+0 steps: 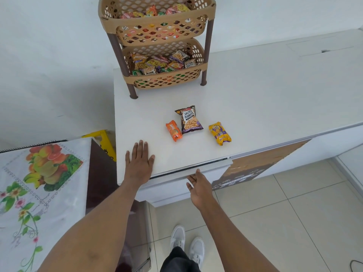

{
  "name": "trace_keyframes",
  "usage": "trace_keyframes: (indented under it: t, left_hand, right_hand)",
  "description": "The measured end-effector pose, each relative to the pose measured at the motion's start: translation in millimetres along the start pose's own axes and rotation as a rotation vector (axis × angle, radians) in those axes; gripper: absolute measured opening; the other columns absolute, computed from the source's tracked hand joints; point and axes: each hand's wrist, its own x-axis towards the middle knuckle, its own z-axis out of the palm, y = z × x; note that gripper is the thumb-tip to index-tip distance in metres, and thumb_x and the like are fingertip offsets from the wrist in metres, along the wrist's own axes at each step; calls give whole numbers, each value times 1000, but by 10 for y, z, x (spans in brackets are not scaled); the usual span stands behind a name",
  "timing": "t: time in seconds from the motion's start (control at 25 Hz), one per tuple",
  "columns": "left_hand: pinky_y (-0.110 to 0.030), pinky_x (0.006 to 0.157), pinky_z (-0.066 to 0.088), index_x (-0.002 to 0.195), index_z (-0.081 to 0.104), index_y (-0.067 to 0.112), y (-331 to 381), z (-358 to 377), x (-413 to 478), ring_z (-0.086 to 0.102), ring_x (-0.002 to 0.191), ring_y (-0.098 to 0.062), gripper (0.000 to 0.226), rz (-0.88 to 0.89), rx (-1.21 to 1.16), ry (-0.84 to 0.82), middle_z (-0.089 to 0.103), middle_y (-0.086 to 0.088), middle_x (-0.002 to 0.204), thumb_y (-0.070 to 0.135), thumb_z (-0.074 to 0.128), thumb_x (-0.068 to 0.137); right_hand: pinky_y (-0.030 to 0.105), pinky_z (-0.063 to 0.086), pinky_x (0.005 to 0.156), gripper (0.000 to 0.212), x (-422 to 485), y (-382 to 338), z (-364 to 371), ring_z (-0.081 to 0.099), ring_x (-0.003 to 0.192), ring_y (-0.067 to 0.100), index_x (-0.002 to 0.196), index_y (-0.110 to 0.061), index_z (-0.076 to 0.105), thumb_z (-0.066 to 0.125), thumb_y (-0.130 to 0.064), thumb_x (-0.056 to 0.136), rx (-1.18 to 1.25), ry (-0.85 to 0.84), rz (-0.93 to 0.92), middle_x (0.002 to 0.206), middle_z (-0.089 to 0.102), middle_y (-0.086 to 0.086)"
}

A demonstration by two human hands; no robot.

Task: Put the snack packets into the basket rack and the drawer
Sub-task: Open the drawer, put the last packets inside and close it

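Three snack packets lie on the white counter (255, 91): an orange packet (174, 130), a dark salted peanuts packet (189, 119) touching it, and a yellow packet (219, 133) further right. The tan basket rack (157, 22) stands at the counter's back, both tiers holding several packets. My left hand (139, 163) rests flat on the counter near its front edge, fingers spread, holding nothing. My right hand (199, 188) is at the drawer front (196, 173) just under the counter edge, fingers loosely apart. The drawer shows only a narrow dark gap.
A low table with a fruit-print cloth (39, 189) stands at my left. A yellow object (106, 142) sits between it and the counter. My feet in grey shoes (186, 244) are on the tiled floor. A brown patterned cabinet panel (255, 165) lies right of the drawer.
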Motion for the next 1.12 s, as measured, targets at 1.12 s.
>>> trace_keyframes:
  t: [1.12]
  left_hand:
    - [-59,130,4,166,19,15,183,-16,179,6,163,-27,68,-149,-57,158,13,-8,176,49,26,108]
  right_hand:
    - [31,53,52,37,-1293,28,-1198,68,53,26,90,5,66,60,-28,105,-1002,55,187,70,73,14]
